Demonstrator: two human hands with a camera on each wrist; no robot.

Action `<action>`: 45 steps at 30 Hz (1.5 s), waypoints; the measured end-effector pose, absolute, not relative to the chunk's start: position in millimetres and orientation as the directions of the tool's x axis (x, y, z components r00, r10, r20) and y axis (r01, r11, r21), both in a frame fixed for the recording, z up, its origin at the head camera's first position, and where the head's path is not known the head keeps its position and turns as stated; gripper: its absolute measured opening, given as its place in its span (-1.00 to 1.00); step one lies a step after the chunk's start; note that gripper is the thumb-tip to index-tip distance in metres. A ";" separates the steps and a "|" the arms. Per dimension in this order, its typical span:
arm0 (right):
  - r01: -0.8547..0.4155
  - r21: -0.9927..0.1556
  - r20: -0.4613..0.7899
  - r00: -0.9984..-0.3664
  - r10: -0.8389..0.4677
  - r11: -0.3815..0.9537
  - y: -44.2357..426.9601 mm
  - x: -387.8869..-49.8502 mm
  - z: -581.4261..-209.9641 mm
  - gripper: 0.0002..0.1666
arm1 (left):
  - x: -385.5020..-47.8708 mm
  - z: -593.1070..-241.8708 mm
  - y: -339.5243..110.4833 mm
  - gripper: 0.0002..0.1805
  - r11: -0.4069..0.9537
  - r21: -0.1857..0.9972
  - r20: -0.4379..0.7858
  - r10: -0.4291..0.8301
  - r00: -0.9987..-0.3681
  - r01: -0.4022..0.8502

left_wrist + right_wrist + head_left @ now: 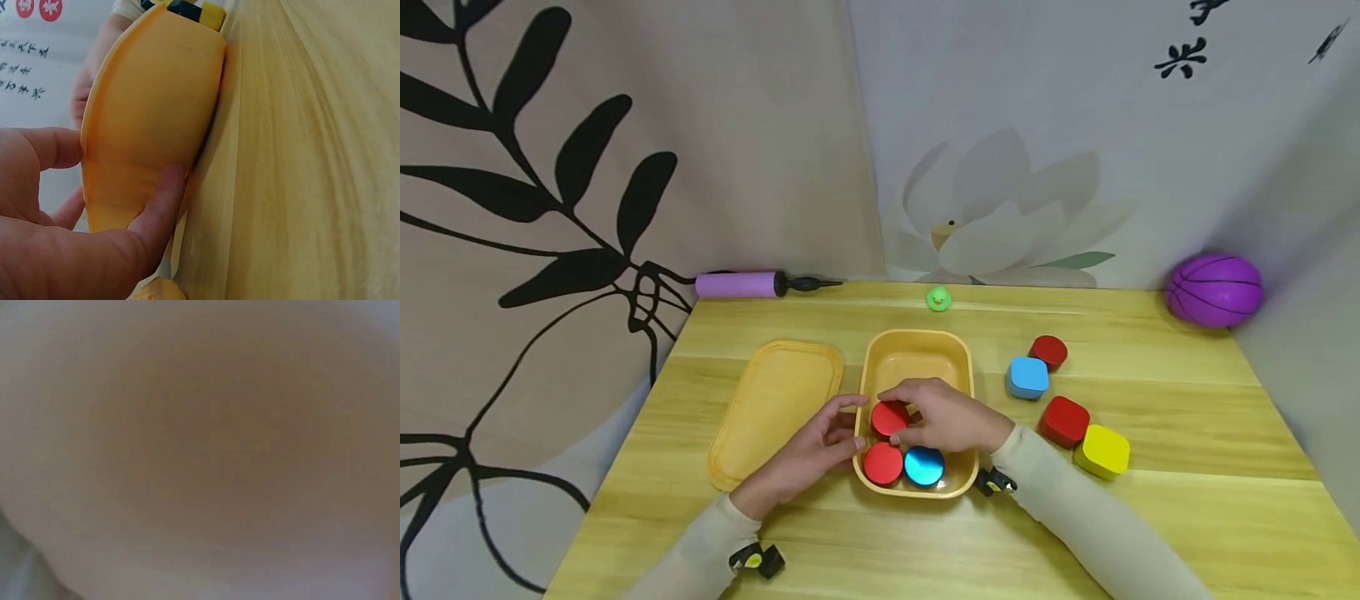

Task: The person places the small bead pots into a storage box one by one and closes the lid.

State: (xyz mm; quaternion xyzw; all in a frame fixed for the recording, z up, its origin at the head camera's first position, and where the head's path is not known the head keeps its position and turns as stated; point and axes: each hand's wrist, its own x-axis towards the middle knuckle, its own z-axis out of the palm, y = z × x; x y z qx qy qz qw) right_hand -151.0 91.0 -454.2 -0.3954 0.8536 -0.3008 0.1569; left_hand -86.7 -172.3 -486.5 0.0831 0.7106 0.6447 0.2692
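Pale sleeves (1078, 508) are seen nearest, entering at five and seven o'clock over the table (887, 558). An orange tray (917, 362) is set mid-table. Its nine o'clock rim is touched by the loosely curved fingers of the left hand (808, 450), with the thumb laid against the outer wall. Inside the tray, at nine o'clock, a red round block (890, 417) is pinched between thumb and fingers of the right hand (943, 417); whether it is lifted cannot be told. Another red disc (882, 465) is placed at seven o'clock, a blue disc (924, 468) at six. Outside, the lid (778, 400) is laid at nine o'clock, and four loose blocks (1064, 422) are grouped around three. A green toy (938, 298) is placed at twelve, a purple ball (1215, 290) at two.
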 end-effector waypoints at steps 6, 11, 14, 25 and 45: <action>-0.602 -0.624 -0.029 -0.619 -0.785 0.498 88.8 -148.7 -460.4 -0.32 | -88.6 -487.1 -173.8 -0.34 0.143 0.962 -0.273 0.488 -0.829 -0.233; -0.616 -0.610 -0.034 -0.608 -0.793 0.499 87.6 -149.0 -462.7 -0.32 | -88.4 -487.3 -173.9 -0.33 0.140 0.960 -0.279 0.493 -0.824 -0.241; -0.614 -0.609 -0.031 -0.615 -0.788 0.502 87.3 -148.2 -461.7 -0.34 | -87.8 -486.0 -173.3 -0.33 0.140 0.958 -0.286 0.488 -0.825 -0.250; -0.551 -0.736 0.196 -0.729 -0.657 0.393 106.9 -143.4 -453.2 -0.58 | -84.6 -484.0 -171.0 -0.32 0.121 0.956 -0.294 0.452 -0.842 -0.269; -0.470 -0.710 0.328 -0.880 -0.345 0.525 228.3 -119.5 -455.4 -0.68 | -79.7 -487.9 -164.6 -0.31 0.084 0.957 -0.287 0.388 -0.876 -0.277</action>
